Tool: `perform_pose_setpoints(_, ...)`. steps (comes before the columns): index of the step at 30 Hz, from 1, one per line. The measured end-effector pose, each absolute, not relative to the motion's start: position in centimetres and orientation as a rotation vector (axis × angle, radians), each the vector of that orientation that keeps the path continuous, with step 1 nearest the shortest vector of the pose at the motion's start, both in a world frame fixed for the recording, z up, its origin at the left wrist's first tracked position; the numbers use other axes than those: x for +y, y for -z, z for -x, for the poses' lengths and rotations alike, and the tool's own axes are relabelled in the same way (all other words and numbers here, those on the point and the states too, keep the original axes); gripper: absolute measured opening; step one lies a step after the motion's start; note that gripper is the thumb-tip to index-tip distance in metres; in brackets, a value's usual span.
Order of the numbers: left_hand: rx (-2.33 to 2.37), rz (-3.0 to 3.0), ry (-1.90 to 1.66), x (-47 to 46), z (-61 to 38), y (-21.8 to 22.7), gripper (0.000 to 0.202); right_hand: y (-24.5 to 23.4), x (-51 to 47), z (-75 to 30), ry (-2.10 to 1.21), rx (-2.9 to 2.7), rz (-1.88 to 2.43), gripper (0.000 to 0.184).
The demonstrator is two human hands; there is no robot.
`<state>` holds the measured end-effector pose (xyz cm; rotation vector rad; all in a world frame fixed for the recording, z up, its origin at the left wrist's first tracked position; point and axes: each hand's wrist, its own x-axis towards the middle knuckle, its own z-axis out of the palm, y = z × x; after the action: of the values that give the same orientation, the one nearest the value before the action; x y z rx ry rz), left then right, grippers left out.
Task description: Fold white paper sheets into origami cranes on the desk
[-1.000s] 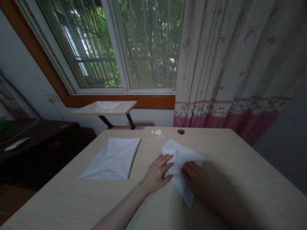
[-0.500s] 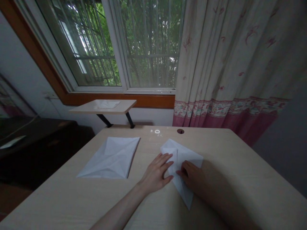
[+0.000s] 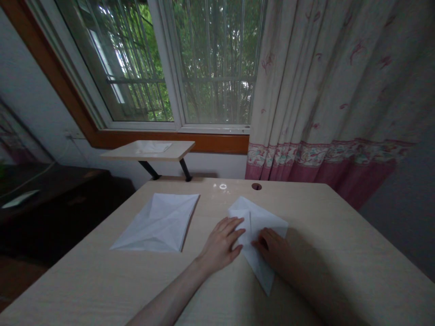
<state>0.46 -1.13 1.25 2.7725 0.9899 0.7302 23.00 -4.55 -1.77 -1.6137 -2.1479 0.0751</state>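
Low at centre frame, the left hand (image 3: 220,244) lies open, its fingertips (image 3: 238,222) on the edge of a folded white paper sheet (image 3: 263,224). The shadowed right hand (image 3: 273,246) presses that sheet without grasping it. Left of them, a creased paper square (image 3: 156,224) lies flat on the pale wood-grain desk (image 3: 340,271), with desk surface stretching right towards its far edge.
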Motion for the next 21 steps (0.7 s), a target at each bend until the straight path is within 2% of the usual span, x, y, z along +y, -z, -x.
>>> perform_pose_setpoints(21, 1.041, -2.680, -0.794, -1.3, -0.8, -1.4, 0.048, 0.9, -4.7, -22.9, -0.046, -2.156, 1.613, 0.016)
